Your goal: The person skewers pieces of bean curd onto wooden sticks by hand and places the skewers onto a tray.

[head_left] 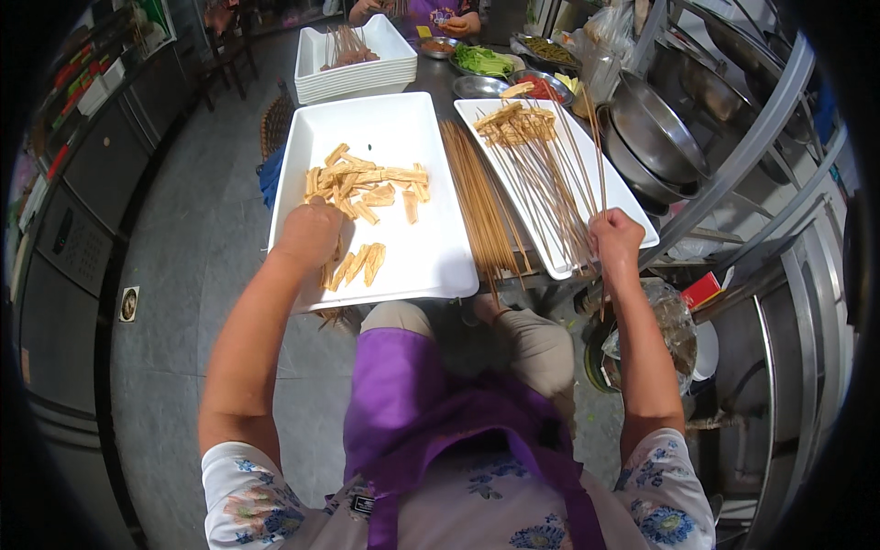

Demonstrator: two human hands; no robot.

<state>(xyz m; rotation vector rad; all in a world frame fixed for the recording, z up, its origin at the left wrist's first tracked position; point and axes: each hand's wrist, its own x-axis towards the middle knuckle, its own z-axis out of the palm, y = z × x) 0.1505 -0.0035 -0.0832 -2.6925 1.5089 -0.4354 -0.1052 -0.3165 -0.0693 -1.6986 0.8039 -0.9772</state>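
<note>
My left hand [312, 233] reaches into a white rectangular tray [431, 266], its fingers closed among cut yellow tofu skin sticks [353, 179]. Its fingertips are hidden, so what they pinch, if anything, cannot be seen. Several more tofu skin pieces [356, 266] lie in the near part of that tray. My right hand [616, 236] is closed around a thin bamboo skewer [600, 165] at the right edge of a second white tray [632, 215]. Finished skewers [541, 170] lie in this tray, tofu skin threaded at their far ends. Between the trays rests a bundle of bare bamboo skewers [477, 202].
At the back left, stacked white trays [353, 81] hold skewered meat [348, 50]. Metal bowls with green vegetables [481, 61] and red pieces [541, 88] stand at the back. Another person's hand [454, 26] is there. A metal rack with large steel bowls [660, 128] borders the right.
</note>
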